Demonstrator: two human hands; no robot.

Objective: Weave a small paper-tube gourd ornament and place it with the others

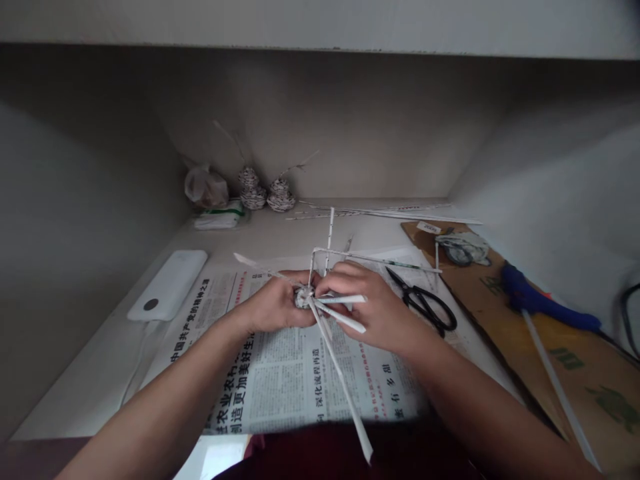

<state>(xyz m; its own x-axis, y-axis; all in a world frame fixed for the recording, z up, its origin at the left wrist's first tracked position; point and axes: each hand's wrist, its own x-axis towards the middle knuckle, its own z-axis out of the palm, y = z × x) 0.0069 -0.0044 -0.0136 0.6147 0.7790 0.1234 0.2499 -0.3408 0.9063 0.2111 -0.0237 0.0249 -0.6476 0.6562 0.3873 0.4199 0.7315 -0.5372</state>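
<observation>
– Where does the camera sit?
– On the head. It looks forward and down at the counter (pixel 273 235).
– Is it near?
– Yes. The arms (pixel 200 373) come in from the bottom, and the left hand (pixel 275 303) and right hand (pixel 373 303) are near the middle.
– What else fits in?
– The back wall (pixel 370 133) and both side walls (pixel 565 167).

Dim, greyish light prevails. Left of the newspaper (pixel 287 357), the side wall (pixel 75 213) sinks into shadow; right of it, the opposite wall (pixel 565 167) is paler. A bright patch (pixel 223 460) glares just below the newspaper, whose small print (pixel 270 390) looks soft, possibly blurred.
</observation>
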